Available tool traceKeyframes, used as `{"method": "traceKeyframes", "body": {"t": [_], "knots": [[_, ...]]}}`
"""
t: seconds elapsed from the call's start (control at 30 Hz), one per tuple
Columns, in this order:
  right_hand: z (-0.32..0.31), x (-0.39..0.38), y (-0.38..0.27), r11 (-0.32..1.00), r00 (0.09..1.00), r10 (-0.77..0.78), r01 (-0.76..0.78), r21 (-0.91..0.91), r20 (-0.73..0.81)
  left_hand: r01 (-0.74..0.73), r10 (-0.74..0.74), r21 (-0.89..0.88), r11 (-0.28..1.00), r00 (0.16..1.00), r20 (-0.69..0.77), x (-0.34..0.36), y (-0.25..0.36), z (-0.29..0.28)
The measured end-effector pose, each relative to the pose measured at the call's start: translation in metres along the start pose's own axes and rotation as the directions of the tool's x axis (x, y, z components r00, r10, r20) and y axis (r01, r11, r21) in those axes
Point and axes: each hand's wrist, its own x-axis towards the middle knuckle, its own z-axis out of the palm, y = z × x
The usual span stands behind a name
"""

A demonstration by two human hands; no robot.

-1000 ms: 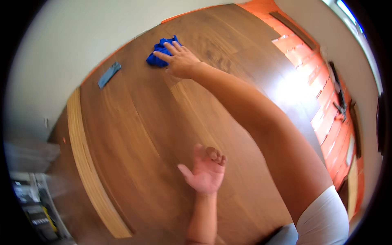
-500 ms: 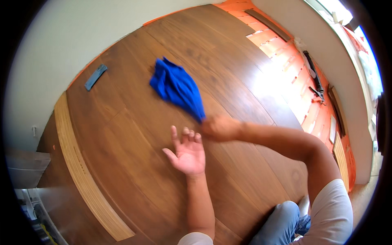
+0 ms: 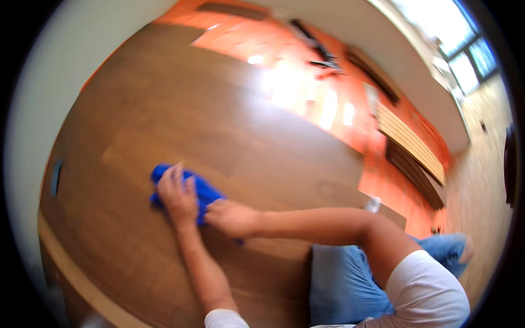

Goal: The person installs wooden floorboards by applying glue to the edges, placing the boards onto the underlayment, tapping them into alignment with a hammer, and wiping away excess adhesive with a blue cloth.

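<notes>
A bunched blue cloth point(image 3: 204, 191) is over the brown wood-plank floor point(image 3: 126, 251), left of the middle. My left hand point(image 3: 177, 195) rests over the cloth's left part, its fingers stretched out and a little apart. Motion blurs them somewhat. Beside it, my right hand point(image 3: 232, 218) is closed in a fist around the cloth's right end. A small blue corner pokes out below that fist. The cloth under my left palm is hidden.
A blue block point(image 3: 56, 177) lies by the left wall. Orange underlay point(image 3: 350, 136) runs along the right, bearing a black-handled tool point(image 3: 314, 41), dark plank pieces point(image 3: 372, 74) and a light ridged board point(image 3: 410, 143). My jeans-clad knees point(image 3: 342, 284) are at lower right.
The view has swung to the right. My left hand, bare and raised before, now lies on the cloth. The cloth, earlier trailing outstretched from my right hand, is bunched between both hands.
</notes>
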Motion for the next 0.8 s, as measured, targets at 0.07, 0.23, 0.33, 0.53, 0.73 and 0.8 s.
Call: {"method": "traceKeyframes", "body": {"t": [0.07,0.23,0.33,0.53,0.73,0.8], "knots": [[0.023,0.013,0.002,0.986,0.983,0.027,0.004,0.168,-0.180,0.006,-0.003,0.191,0.982,1.000,-0.016,0.000,-0.009,0.001],[0.033,0.011,0.014,0.795,0.933,0.356,-0.327,0.511,0.044,0.063,-0.069,0.315,0.947,0.998,0.008,-0.010,0.011,0.041],[0.028,-0.014,0.016,0.651,0.845,0.475,-0.150,0.744,-0.246,-0.018,0.004,0.273,0.962,0.999,0.054,-0.053,0.005,0.067],[-0.204,-0.188,0.055,0.687,0.803,0.481,-0.096,0.720,-0.352,0.247,-0.123,-0.951,0.184,0.966,0.227,-0.010,0.159,0.108],[-0.327,-0.466,-0.031,0.926,0.555,0.244,-0.378,0.021,-0.795,0.822,0.716,0.150,-0.550,0.371,0.592,0.001,0.620,-0.039],[-0.355,-0.532,-0.083,0.851,0.483,0.083,-0.490,-0.190,-0.872,0.887,0.838,0.187,-0.422,0.304,0.453,-0.005,0.695,-0.083]]}}
